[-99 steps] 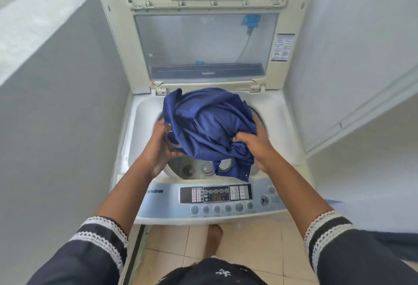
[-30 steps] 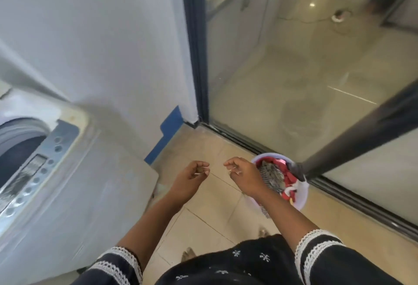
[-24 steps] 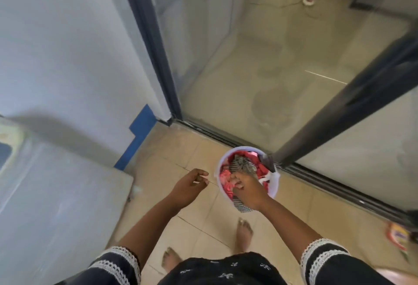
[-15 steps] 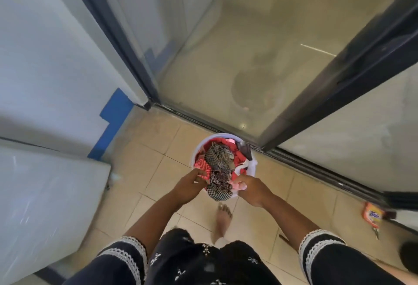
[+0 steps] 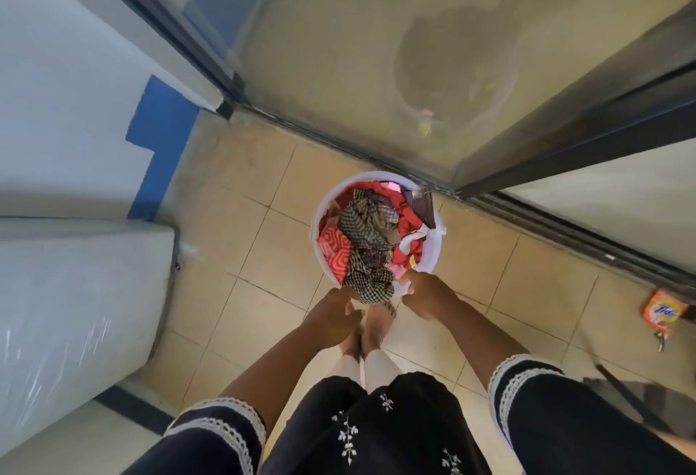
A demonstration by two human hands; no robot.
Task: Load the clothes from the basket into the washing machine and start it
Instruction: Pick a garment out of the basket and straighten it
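Round white plastic basket (image 5: pixel 433 254) on beige tiled floor (image 5: pixel 241 233), just near a dark sliding-door track. Inside, heaped clothes: red patterned cloth (image 5: pixel 333 244), black-and-white checked garment (image 5: pixel 367 227) spilling over the near rim. Left hand (image 5: pixel 331 314) touching the checked cloth's near edge, fingers (image 5: pixel 348 295) loosely bent. Right hand (image 5: pixel 425 295) at the near-right rim, fingers curled; grip unclear. White washing machine side (image 5: pixel 71 309) at left. Orange detergent packet (image 5: pixel 663 312) far right on the floor.

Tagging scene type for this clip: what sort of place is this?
Likely a home laundry or utility nook: a washing machine at the left, a white basket of mixed clothes on tiled floor, a detergent packet by a sliding glass door.
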